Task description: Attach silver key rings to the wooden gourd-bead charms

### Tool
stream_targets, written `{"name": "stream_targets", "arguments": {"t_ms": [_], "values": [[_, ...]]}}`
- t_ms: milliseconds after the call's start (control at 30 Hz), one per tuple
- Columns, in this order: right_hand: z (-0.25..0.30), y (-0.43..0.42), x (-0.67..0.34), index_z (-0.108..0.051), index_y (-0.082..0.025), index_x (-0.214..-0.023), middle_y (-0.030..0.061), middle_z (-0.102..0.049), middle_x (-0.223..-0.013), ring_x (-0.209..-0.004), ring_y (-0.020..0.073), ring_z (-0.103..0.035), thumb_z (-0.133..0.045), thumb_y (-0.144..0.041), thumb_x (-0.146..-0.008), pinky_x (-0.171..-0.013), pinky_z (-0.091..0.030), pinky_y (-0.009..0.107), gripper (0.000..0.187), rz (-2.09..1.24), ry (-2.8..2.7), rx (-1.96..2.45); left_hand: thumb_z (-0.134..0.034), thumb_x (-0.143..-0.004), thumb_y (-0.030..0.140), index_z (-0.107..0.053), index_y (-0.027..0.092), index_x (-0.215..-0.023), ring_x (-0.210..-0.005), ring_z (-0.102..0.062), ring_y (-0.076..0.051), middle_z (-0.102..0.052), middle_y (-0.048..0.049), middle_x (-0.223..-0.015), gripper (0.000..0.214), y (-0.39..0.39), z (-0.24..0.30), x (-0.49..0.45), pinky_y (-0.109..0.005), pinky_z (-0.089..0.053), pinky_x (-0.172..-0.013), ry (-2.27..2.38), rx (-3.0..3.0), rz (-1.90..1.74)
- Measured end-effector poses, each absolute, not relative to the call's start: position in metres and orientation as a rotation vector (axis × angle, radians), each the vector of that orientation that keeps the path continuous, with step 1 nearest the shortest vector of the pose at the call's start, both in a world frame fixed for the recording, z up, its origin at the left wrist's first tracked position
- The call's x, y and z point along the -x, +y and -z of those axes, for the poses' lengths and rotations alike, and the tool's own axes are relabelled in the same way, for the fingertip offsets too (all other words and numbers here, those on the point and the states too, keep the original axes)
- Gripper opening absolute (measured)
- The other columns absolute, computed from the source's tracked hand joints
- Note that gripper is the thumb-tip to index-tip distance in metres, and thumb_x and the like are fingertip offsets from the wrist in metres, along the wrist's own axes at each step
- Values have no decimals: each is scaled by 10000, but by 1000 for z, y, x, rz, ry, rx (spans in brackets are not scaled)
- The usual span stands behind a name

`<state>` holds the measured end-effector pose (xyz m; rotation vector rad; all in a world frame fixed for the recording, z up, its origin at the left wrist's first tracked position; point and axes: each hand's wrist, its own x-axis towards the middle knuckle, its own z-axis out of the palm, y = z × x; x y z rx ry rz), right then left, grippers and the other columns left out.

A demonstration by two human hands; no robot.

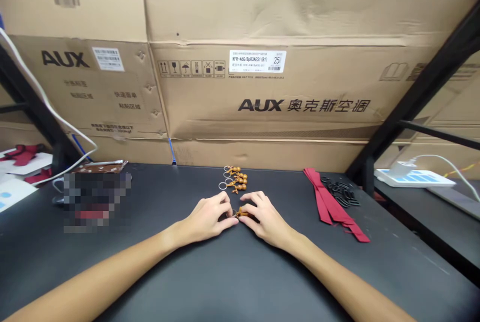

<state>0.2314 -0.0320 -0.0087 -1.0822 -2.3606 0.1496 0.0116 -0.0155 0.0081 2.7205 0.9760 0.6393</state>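
Note:
My left hand [208, 219] and my right hand [262, 217] meet at the middle of the black table [240, 272], fingers pinched together on one small brown gourd-shaped keychain [240, 213] that lies between them. Only a bit of its brown bead and metal ring shows between the fingertips. Just beyond the hands lies a short row of several more brown gourd keychains [234, 178] with metal rings, untouched.
Dark red ribbon strips [330, 204] lie to the right, with a pile of black plastic buckles [341, 191] beside them. Large cardboard boxes [270, 87] wall off the back. A white power strip [412, 177] sits far right. A blurred patch covers something at the left.

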Motion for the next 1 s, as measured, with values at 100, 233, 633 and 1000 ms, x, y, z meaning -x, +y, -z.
{"name": "stream_targets", "arguments": {"t_ms": [100, 233, 633, 1000], "values": [[9, -33, -229, -660, -230, -942, 86, -575, -1173, -1092, 249, -477, -530, -305, -926, -902, -444, 434, 151, -134, -2363, 1071, -505, -937, 316, -612, 201, -878, -741, -552, -125, -531, -11, -938, 167, -17, -8, -13, -245, -448, -693, 973, -2727, -655], [10, -33, -228, -662, -232, -941, 91, -587, -1149, -1070, 255, -483, -540, -299, -917, -866, -447, 433, 141, -69, -2328, 1151, -505, -940, 282, -620, 196, -842, -741, -546, -115, -521, -15, -960, 174, -15, -7, -12, -237, -453, -717, 912, -2724, -661], [10, -36, -227, -652, -228, -909, 87, -579, -1144, -1083, 250, -474, -559, -275, -902, -871, -441, 421, 105, -88, -2315, 1085, -491, -941, 275, -621, 206, -858, -825, -562, -139, -540, -34, -1037, 169, -19, -7, -13, -251, -463, -711, 946, -2775, -695], [12, -33, -228, -657, -228, -900, 84, -572, -1131, -1074, 241, -480, -581, -267, -887, -879, -436, 413, 86, -81, -2281, 1143, -520, -928, 329, -575, 199, -870, -788, -560, -139, -528, -28, -993, 153, -18, -6, -13, -264, -478, -722, 966, -2755, -649]]}}
